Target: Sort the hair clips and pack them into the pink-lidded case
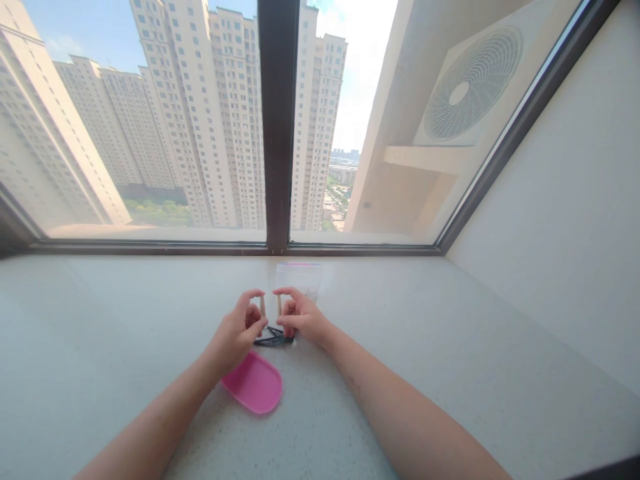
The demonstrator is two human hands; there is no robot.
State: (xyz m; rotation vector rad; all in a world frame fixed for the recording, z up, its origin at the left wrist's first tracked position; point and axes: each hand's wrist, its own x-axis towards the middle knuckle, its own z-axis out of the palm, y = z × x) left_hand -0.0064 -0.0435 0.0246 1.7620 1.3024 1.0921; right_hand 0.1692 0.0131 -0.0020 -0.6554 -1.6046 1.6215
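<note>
My left hand [245, 325] pinches a short, pale wooden piece [263, 307] upright between thumb and forefinger. Opposite it, my right hand [299, 315] grips a similar pale wooden piece [279, 307] by its two ends. A narrow gap separates the two pieces; their exact kind is too small to tell. Just below the hands lie several thin black pieces [274, 337] in a small heap, partly covered by my fingers. Closer to me, a pink oval tray or lid [257, 387] rests on the sill, with one edge behind my left wrist.
Behind my hands a clear plastic container [299, 272] with a pinkish rim stands on the pale speckled sill [125, 320]. The dark window frame [277, 167] rises at the back, and a white wall [565, 233] bounds the right side.
</note>
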